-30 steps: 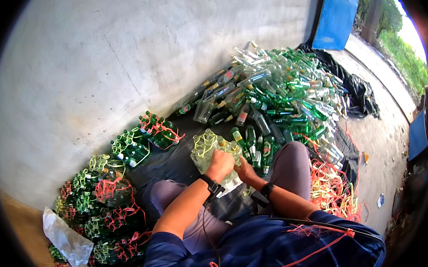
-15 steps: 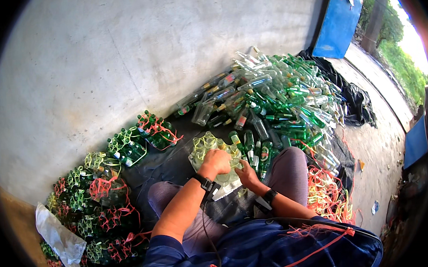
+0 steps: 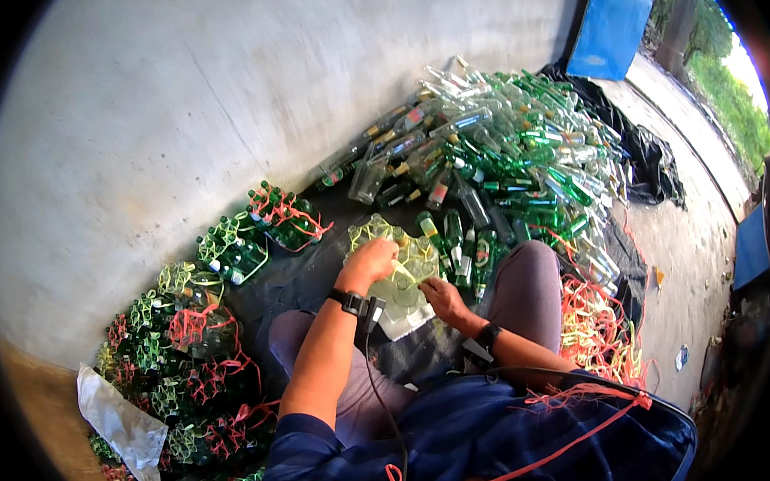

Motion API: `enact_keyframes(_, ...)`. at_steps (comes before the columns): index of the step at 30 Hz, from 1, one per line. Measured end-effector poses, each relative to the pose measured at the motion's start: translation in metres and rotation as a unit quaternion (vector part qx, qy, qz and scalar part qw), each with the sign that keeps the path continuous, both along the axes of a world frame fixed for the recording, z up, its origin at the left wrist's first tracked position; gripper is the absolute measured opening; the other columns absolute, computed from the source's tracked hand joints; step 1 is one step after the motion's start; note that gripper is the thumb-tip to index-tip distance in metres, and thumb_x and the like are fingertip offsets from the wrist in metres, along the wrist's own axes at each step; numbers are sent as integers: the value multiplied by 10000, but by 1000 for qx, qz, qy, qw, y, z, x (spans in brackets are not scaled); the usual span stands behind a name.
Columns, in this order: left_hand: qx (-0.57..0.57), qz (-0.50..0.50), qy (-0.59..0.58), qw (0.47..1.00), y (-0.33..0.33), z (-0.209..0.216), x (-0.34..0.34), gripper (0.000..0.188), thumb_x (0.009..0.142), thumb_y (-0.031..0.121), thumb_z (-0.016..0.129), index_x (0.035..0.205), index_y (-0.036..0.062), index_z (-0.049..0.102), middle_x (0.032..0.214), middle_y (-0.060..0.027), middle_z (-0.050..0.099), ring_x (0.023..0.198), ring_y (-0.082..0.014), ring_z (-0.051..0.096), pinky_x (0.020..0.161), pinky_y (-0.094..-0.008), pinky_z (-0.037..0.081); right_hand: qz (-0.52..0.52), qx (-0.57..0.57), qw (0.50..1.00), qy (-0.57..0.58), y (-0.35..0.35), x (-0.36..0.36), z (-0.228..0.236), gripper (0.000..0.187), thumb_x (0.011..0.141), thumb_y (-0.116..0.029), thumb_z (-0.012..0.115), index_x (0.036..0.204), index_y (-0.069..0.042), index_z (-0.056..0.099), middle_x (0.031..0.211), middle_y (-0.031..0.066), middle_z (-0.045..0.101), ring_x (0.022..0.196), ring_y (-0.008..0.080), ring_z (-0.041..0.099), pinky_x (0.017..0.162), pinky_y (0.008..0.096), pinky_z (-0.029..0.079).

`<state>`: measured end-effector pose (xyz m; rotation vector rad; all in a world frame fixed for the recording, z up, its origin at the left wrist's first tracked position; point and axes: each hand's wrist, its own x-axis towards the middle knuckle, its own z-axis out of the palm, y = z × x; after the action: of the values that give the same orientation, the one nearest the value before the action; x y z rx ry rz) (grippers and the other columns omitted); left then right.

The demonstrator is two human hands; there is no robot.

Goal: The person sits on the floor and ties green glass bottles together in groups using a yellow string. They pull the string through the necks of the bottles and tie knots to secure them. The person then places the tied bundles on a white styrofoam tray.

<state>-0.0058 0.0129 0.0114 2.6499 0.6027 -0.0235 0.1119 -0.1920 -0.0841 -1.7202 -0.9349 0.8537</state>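
A cluster of upright clear glass bottles (image 3: 405,295) stands between my knees, on a white base (image 3: 399,329). Yellow-green plastic twine (image 3: 405,271) runs among the bottle necks and stretches between my two hands. My left hand (image 3: 373,262) is closed over the near-left bottles, with the twine coming out by its fingers. At the right edge of the cluster, my right hand (image 3: 444,299) is closed too, pinching the other end of that stretch. Parts of the bottles behind my left hand are hidden.
Loose green and clear bottles (image 3: 518,149) form a big heap against the wall (image 3: 181,103). Bundles of tied bottles (image 3: 174,336) line the left side. Red and yellow twine (image 3: 591,330) lies in a tangle by my right knee. Black sheeting (image 3: 326,264) covers the floor.
My left hand has lifted slightly up and left, away from my right hand, and the twine between them now shows. The front bottles are more exposed. The whole view has shifted a little.
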Motion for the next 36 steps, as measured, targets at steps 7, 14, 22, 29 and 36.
enact_keyframes(7, 17, 27, -61, 998, -3, -10, 3, 104, 944, 147, 622, 981, 58, 661, 951, -210, 708, 941, -421, 677, 807, -514, 534, 18, 15, 998, 58, 4, -2, -12, 302, 1063, -269, 554, 996, 9, 653, 756, 46, 609, 702, 135, 567, 645, 318, 459)
enact_keyframes(14, 26, 56, -63, 996, -3, -14, 8, 198, 985, 143, 497, 1029, 91, 683, 989, -217, 717, 964, -421, 691, 796, -527, 548, 9, 8, 994, 105, 4, -3, -15, 303, 1068, -268, 536, 1009, 4, 657, 764, 59, 632, 704, 145, 593, 651, 319, 482)
enact_keyframes(22, 75, 13, -153, 985, 3, -12, 16, 157, 941, 200, 622, 995, 105, 736, 958, -133, 743, 966, -361, 699, 873, -470, 546, -3, 26, 998, 60, 6, -5, -13, 263, 1076, -242, 540, 1042, -19, 675, 730, 0, 582, 631, 81, 523, 566, 270, 421)
enact_keyframes(29, 78, -20, -108, 991, 16, -18, 30, 149, 872, 245, 694, 928, 159, 802, 932, -95, 759, 954, -302, 711, 898, -440, 540, -23, 12, 1000, -14, 6, -5, -5, 271, 1034, -256, 583, 1067, -15, 703, 796, 157, 689, 728, 224, 670, 676, 369, 517)
enact_keyframes(36, 58, 42, -76, 995, 15, -18, 35, 101, 855, 272, 734, 903, 208, 796, 909, -63, 767, 908, -287, 724, 891, -467, 512, 5, -22, 997, -73, 5, -3, -3, 272, 1006, -259, 566, 1071, -50, 727, 908, 215, 727, 843, 369, 722, 741, 435, 553)
